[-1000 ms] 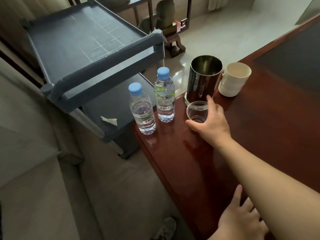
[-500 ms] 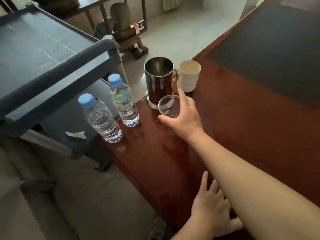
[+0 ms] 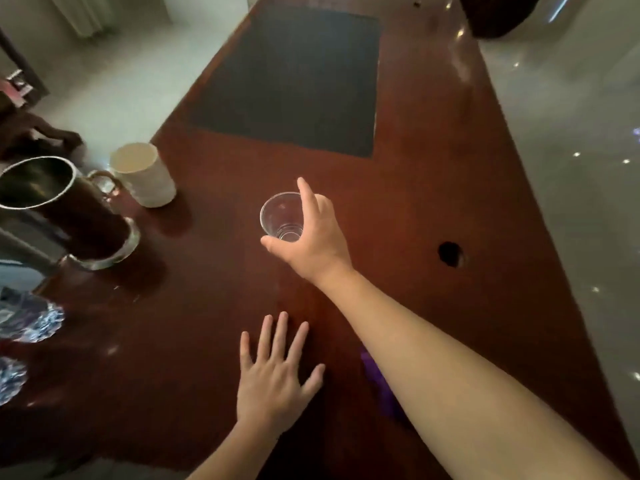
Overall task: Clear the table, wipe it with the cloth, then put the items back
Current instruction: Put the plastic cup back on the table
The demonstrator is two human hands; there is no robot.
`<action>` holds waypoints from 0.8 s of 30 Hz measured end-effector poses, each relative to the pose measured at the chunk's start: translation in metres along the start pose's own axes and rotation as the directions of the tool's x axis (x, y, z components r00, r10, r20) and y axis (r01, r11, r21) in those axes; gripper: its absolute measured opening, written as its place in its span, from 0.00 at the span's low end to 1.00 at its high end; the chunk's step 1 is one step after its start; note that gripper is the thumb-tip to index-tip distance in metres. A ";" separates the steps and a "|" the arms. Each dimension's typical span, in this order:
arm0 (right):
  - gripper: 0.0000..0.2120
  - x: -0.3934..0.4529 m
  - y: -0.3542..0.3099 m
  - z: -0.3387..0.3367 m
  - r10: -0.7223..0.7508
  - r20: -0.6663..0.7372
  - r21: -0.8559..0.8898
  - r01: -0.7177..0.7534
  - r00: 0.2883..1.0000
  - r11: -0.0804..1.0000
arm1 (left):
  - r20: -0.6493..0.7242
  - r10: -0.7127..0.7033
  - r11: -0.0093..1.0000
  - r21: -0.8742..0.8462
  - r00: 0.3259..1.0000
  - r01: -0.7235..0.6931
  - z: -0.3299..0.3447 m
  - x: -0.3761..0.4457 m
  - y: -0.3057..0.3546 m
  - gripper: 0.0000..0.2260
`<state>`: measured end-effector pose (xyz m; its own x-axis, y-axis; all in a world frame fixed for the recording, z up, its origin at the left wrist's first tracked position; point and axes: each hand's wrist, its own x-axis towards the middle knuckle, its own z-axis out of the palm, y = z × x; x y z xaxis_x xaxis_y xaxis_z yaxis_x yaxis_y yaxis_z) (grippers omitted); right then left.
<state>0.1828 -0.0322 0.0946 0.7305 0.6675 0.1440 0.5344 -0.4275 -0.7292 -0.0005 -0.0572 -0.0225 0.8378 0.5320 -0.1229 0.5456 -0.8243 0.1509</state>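
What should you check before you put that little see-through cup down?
1. Clear cup gripped by right hand: ok.
2. Cup upright: ok.
3. Bare wood on table near the cup: ok.
4. White cup and metal mug away from the clear cup: ok.
5. Left hand flat on table, out of the way: ok.
6. Cup off the table: cannot tell.

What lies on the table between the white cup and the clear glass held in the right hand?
Head view: only bare wooden tabletop between white cup and clear glass.
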 end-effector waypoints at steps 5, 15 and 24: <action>0.48 -0.019 0.047 -0.042 0.113 -0.104 -0.047 -0.119 0.988 0.992 | 0.035 0.043 0.998 0.039 0.998 -0.044 0.005 0.003 0.003 0.33; 0.48 -0.051 0.106 -0.096 0.248 -0.263 -0.103 -0.283 0.932 0.954 | 0.009 0.035 0.997 0.062 0.999 -0.036 0.009 0.003 -0.003 0.35; 0.47 -0.064 0.134 -0.101 0.328 -0.296 -0.092 -0.369 0.897 0.925 | 0.003 0.037 0.998 0.055 0.999 -0.037 0.009 0.002 -0.003 0.35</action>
<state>0.2510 -0.1941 0.0553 0.9567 0.2775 0.0879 0.2637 -0.6978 -0.6660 -0.0004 -0.0551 -0.0317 0.8571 0.5008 -0.1204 0.5125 -0.8527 0.1014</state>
